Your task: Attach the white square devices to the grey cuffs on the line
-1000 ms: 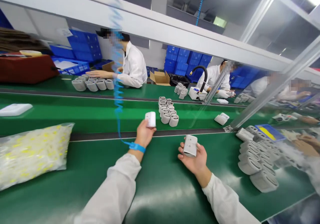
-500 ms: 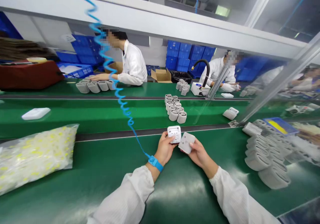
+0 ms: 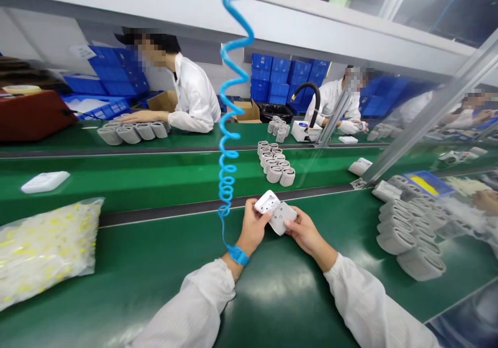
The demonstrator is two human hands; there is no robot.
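My left hand is closed on a white plastic device housing, whose recessed face is turned towards me and tilted. A blue wrist strap with a coiled blue cord circles my left wrist. Between thumb and fingers, my right hand pinches a folded grey fabric cuff with several small round holes or spots. The cuff lies against the housing's lower right edge, partly overlapping it; whether they are joined I cannot tell. Both hands are above the green work surface.
Rolled grey cuffs stand in rows ahead and in a large group at right. A clear bag of yellow-and-white parts lies left. Another white housing sits on the green belt. Co-workers in white coats work across the line.
The cuff in my right hand has moved left against the housing. The housing has tilted in my left hand. The coiled cord hangs further right in view.
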